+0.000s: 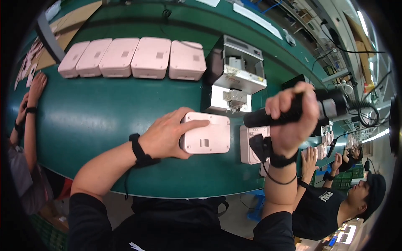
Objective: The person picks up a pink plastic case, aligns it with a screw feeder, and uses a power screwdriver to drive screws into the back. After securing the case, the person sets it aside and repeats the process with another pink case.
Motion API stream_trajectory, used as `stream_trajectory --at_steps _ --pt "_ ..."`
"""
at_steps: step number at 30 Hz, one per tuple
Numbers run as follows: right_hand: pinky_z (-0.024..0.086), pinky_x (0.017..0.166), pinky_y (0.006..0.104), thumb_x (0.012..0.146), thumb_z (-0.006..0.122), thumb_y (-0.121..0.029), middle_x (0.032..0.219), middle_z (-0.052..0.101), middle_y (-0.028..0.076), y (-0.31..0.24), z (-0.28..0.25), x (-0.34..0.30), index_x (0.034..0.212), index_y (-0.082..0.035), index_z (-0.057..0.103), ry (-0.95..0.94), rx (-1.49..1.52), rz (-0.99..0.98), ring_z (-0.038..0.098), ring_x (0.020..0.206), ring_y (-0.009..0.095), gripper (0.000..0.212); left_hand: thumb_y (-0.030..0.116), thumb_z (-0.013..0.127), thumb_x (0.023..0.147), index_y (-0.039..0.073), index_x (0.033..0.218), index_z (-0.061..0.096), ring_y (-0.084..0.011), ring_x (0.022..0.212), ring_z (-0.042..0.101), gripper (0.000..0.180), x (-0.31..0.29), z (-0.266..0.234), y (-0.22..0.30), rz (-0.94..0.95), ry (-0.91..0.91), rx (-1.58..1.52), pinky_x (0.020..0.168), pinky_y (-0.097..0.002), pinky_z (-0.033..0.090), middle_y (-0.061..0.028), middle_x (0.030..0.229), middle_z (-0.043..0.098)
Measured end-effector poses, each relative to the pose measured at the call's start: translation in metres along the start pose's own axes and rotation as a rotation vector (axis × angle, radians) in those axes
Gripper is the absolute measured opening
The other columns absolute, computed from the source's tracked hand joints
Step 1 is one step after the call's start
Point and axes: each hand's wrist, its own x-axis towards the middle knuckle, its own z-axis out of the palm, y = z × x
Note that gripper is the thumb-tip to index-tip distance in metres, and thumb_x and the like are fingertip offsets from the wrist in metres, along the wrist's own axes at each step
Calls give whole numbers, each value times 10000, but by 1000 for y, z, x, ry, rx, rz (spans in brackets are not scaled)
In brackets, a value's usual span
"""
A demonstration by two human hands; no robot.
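My left hand (165,134) grips the left side of a pale pink-white plastic box (215,136) on the green table. The thumb or a finger lies across its top face, which has a small slotted grille and screw holes at the corners. Raised to the right, my right hand (293,121) is wrapped round a black electric screwdriver (256,119) with a coiled cord at its far right end. The screwdriver lies nearly level, apart from the held box. Partly behind my right wrist, another pale box (248,152) sits on the table.
A row of several pale boxes (150,58) stands at the back left. Behind the held box is a grey-black screw feeder machine (243,71). Co-workers' hands rest at the left (37,83) and right (309,161) of the green table (96,108). Cords hang at the right.
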Motion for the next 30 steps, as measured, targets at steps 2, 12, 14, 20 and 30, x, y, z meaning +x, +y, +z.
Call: stream_trajectory --at_steps 2,12,14,20,30 --pt "437 548 337 998 494 -363 648 479 52 -9 4 -25 1018 -71 493 -47 133 63 458 509 159 293 198 871 599 266 1382 566 -340 1177 571 843 -7 3 2 -30 2 -12 975 -422 511 -110 1316 509" --pt "436 528 335 943 557 -425 668 493 57 -19 27 -74 1036 -64 425 -144 30 35 475 494 169 395 185 882 590 254 1371 580 -341 1179 569 840 -5 6 0 -18 11 -3 972 -419 509 -119 1314 509" --pt "437 531 334 938 564 -428 668 494 57 -12 25 -77 1028 -68 420 -159 22 44 476 495 168 398 183 885 586 252 1368 584 -341 1178 569 841 -6 7 0 -21 19 -5 972 -418 510 -120 1312 511" --pt "442 540 333 920 586 -445 670 496 53 -5 24 -79 998 -85 394 -171 20 72 478 498 165 415 160 897 558 244 1356 598 -342 1174 568 856 -6 8 -1 -7 46 -19 974 -414 512 -122 1301 521" --pt "466 581 352 923 668 -350 708 531 69 -11 19 -49 1059 -69 437 -150 126 23 502 565 172 389 172 892 564 247 1360 592 -339 1164 571 854 -5 4 1 -3 40 0 976 -416 512 -126 1279 520"
